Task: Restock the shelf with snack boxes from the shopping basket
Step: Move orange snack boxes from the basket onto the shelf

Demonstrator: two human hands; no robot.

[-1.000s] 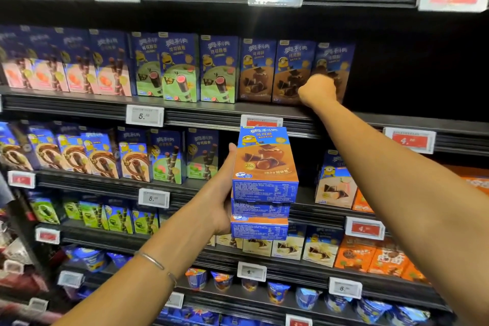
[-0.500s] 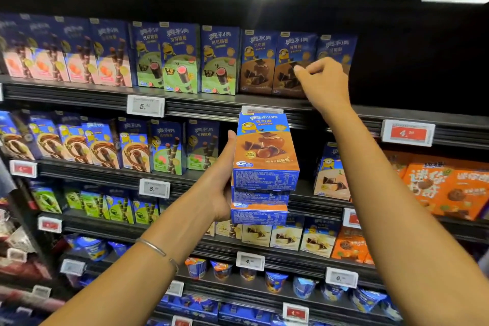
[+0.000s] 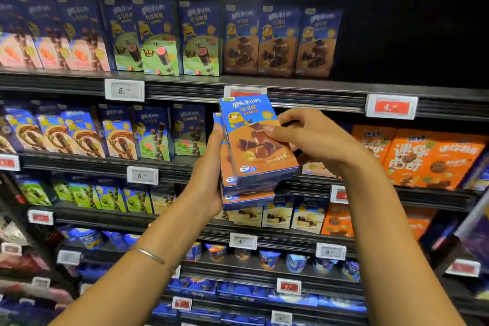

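Observation:
My left hand (image 3: 209,167) holds a stack of three blue-and-brown chocolate snack boxes (image 3: 246,193) in front of the shelves. My right hand (image 3: 309,137) grips the top box (image 3: 260,145) of that stack, thumb on its face and fingers behind its right edge. On the upper shelf (image 3: 291,85), three matching brown boxes (image 3: 280,42) stand upright in a row, with dark open space to their right. No shopping basket is in view.
Pink and green boxes (image 3: 111,37) fill the upper shelf's left. The middle shelf holds more boxes (image 3: 105,135) and orange packs (image 3: 428,159). Lower shelves carry yellow boxes (image 3: 277,216), snack cups (image 3: 270,259) and price tags (image 3: 391,106).
My right hand has come down from the brown boxes on the upper shelf and taken hold of the top box of the stack. The view has tilted and moved closer.

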